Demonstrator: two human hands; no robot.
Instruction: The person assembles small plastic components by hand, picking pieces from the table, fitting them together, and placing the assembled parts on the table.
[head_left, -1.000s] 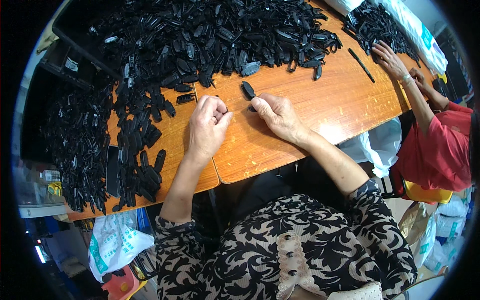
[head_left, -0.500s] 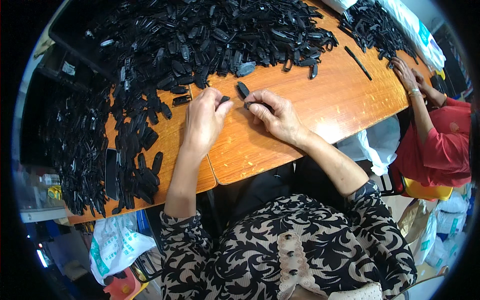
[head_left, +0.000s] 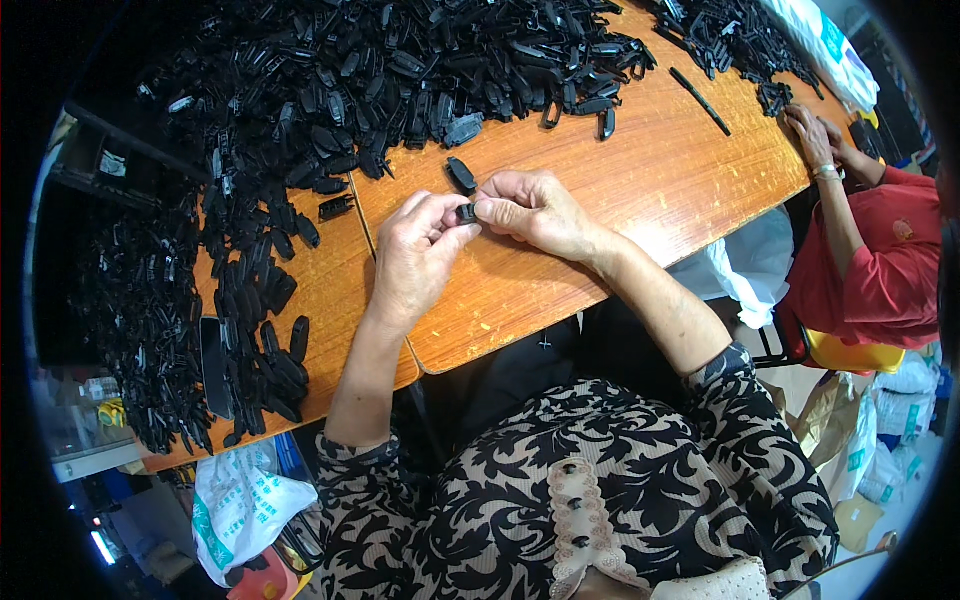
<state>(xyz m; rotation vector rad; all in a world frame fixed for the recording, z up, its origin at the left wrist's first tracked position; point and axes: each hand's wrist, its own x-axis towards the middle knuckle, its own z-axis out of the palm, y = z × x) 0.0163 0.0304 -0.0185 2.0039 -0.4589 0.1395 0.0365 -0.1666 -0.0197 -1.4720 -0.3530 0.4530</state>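
Above the wooden table (head_left: 640, 200), my left hand (head_left: 415, 250) and my right hand (head_left: 530, 210) meet fingertip to fingertip. Both pinch one small black plastic piece (head_left: 466, 212) between them. A longer black plastic part (head_left: 461, 175) lies flat on the wood just beyond my fingers. A large heap of similar black plastic parts (head_left: 400, 70) covers the far side of the table. More of these parts (head_left: 250, 300) spread down the left side beside my left forearm.
To the right, another person in a red top (head_left: 880, 270) has both hands (head_left: 820, 140) at a smaller pile of black parts (head_left: 720, 35). A thin black rod (head_left: 700, 100) lies on the wood. White printed bags (head_left: 240, 500) sit below the table's left end.
My hands have risen off the table and come together. They now pinch a small black piece between them; a second ago they lay flat on the wood.
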